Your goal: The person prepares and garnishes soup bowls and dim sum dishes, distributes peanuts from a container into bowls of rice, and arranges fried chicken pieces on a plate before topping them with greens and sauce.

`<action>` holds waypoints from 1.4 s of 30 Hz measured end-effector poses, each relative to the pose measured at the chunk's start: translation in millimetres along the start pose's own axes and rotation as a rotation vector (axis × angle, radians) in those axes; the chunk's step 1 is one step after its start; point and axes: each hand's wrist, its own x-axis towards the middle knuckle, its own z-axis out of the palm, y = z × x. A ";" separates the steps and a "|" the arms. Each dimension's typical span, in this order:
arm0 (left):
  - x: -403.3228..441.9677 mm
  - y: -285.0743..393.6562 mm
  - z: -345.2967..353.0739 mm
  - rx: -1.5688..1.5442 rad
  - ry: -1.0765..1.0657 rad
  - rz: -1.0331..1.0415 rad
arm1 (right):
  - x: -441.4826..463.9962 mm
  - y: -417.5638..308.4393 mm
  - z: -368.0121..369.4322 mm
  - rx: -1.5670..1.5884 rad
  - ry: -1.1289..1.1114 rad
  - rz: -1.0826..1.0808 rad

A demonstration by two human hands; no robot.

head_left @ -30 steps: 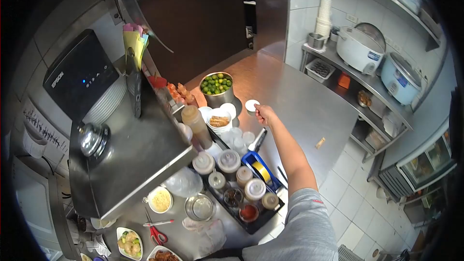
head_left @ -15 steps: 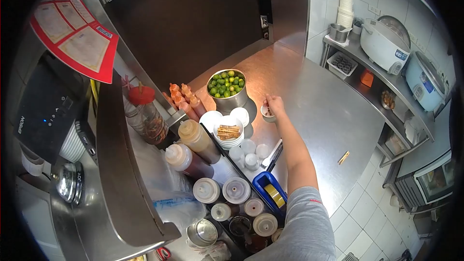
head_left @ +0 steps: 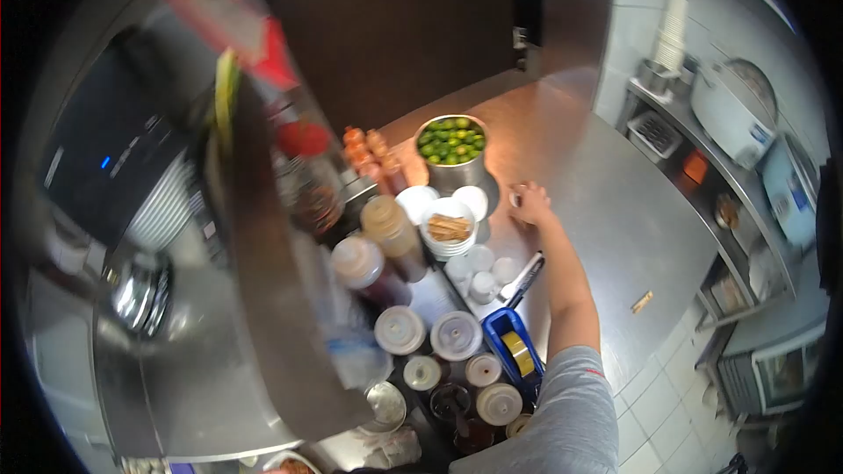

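Note:
My right hand (head_left: 533, 204) reaches over the steel counter, its fingers closed around a small white cup (head_left: 515, 199). Only part of the cup shows, and motion blur hides its contents. To the left of the hand stands a steel pot full of green citrus fruits (head_left: 451, 142). Nearer to me, a stack of white bowls (head_left: 449, 248) holds wooden clothespins (head_left: 448, 228) in the top one. White round lids (head_left: 471, 203) lie beside the bowls. My left hand is out of view.
Sauce bottles (head_left: 391, 233), small clear cups (head_left: 482, 286), a marker (head_left: 525, 280) and a blue tape dispenser (head_left: 513, 347) line the counter's left side. One clothespin (head_left: 643, 302) lies at right. Rice cookers (head_left: 736, 110) stand on a shelf beyond.
The view has swung, so everything sits further right and blurs. My right hand, earlier with fingertips over the cup's opening, now wraps the cup, which shows less.

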 end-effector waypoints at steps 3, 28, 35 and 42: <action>-10.9 13.2 13.2 -0.003 0.054 0.037 | 2.7 19.1 5.2 -0.003 0.009 -0.118; -143.6 -113.3 -162.1 -0.314 -0.327 0.421 | -413.9 -422.6 -0.5 0.200 -0.759 -1.020; -195.4 -179.4 -216.1 -0.399 -0.061 0.335 | -390.4 -488.3 113.1 -0.271 -0.407 -0.907; -170.5 -224.5 -250.9 -0.349 -0.023 0.192 | -365.5 -491.3 111.1 -0.012 -0.247 -0.944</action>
